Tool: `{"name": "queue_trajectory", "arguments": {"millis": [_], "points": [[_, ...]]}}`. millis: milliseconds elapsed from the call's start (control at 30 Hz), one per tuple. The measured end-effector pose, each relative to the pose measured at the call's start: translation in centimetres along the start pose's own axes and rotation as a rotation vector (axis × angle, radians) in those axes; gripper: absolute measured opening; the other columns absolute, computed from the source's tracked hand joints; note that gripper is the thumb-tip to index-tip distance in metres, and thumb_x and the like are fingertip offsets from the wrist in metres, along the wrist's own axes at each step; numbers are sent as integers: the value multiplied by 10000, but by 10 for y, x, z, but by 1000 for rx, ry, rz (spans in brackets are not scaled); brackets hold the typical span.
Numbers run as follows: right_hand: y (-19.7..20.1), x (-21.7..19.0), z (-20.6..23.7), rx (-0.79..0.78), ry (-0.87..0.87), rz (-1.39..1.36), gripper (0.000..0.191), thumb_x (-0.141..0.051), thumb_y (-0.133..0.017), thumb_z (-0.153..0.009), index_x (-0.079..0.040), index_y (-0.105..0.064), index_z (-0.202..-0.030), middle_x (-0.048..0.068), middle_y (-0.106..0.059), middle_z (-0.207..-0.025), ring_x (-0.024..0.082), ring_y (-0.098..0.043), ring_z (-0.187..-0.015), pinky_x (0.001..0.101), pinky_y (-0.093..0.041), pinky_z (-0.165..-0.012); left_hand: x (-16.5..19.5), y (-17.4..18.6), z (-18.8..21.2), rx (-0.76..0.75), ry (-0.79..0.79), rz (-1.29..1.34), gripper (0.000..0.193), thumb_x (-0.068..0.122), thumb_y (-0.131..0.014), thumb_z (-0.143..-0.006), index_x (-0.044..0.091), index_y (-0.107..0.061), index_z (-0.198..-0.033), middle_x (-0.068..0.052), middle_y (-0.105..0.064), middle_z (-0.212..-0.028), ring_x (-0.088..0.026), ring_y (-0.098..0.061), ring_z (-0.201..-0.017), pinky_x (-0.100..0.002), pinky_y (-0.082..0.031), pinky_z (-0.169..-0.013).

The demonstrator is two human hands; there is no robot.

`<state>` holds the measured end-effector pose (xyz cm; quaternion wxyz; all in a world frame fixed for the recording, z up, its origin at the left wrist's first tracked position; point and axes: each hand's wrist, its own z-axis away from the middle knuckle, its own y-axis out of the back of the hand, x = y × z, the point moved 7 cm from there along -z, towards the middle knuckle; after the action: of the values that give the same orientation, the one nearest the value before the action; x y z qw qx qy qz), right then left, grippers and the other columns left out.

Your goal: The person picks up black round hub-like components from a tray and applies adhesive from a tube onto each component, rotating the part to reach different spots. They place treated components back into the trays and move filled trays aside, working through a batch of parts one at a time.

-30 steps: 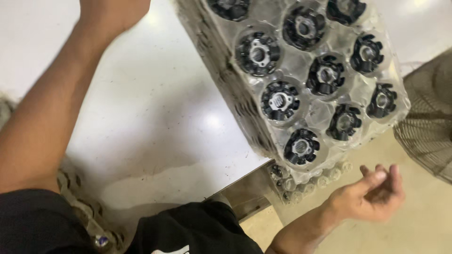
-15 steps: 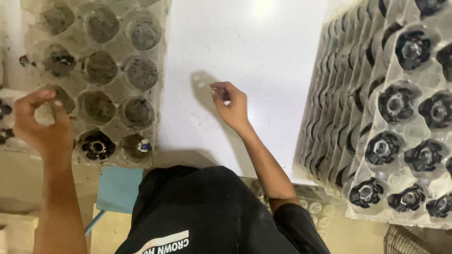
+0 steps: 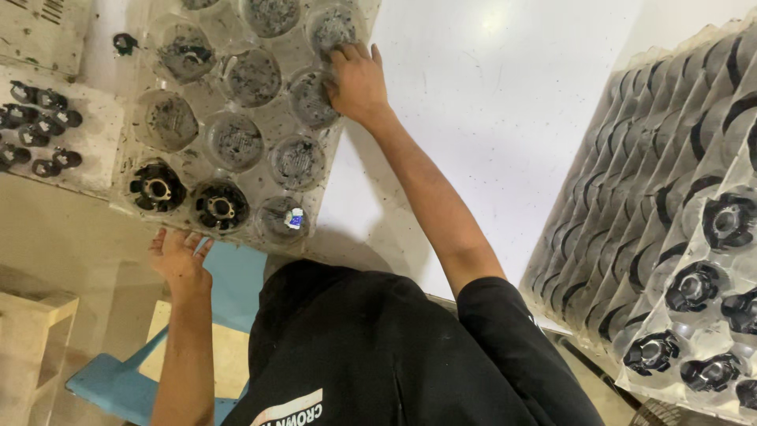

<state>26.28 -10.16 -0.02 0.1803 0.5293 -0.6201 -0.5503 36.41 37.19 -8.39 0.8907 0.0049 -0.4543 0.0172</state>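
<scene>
**White worktable, clear cavity tray held at two edges**

White table (image 3: 489, 118) forms the ground. Fingers of the right hand (image 3: 356, 79) lie together and flat, pressing the far right part of the clear plastic tray (image 3: 197, 170); nothing is clamped. Fingers of the left hand (image 3: 180, 256) spread open, palm up, under the tray's near edge, which overhangs the table. Tray's long axis runs away from the body (most cavities empty); two black moulded parts (image 3: 189, 197) sit nearest the left hand. Stacked filled trays (image 3: 670, 237) stand well apart, right.
</scene>
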Motion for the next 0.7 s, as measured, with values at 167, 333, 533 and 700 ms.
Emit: {"name": "queue_trajectory", "arguments": {"millis": [167, 333, 533, 700], "points": [[4, 2, 6, -29, -97, -60, 301, -158, -825, -738, -62, -704, -996, 115, -653, -1036, 321, -597, -1060, 457, -494, -850, 6, 3, -6, 26, 51, -188, 461, 87, -701, -932, 96, -464, -1328, -108, -646, -1200, -257, -680, -1021, -415, -586, -748], [50, -3, 34, 18, -199, -31, 238, -135, -833, -714, -68, -736, -922, 97, -663, -933, 313, -609, -977, 465, -483, -775, 20, 1, -17, -155, -40, -334, 143, 164, -710, -1020, 77, -619, -1090, -56, -657, -1035, -195, -632, -869, -339, -572, -649], [116, 57, 125, 149, -439, 36, 205, -130, -843, -711, -96, -758, -894, 111, -678, -914, 347, -628, -938, 463, -520, -764, 19, -65, 10, -383, -285, -457, 135, 42, -696, -1033, 31, -578, -969, -53, -604, -908, -151, -645, -793, -339, -648, -673], [145, 148, 209, 163, -678, 156, 242, -151, -853, -763, -107, -780, -990, 151, -704, -1001, 360, -650, -977, 454, -532, -817, -35, -160, 56, -613, -189, -515, 44, -3, -648, -981, 11, -653, -1022, -102, -722, -930, -181, -728, -726, -328, -646, -615]]}}
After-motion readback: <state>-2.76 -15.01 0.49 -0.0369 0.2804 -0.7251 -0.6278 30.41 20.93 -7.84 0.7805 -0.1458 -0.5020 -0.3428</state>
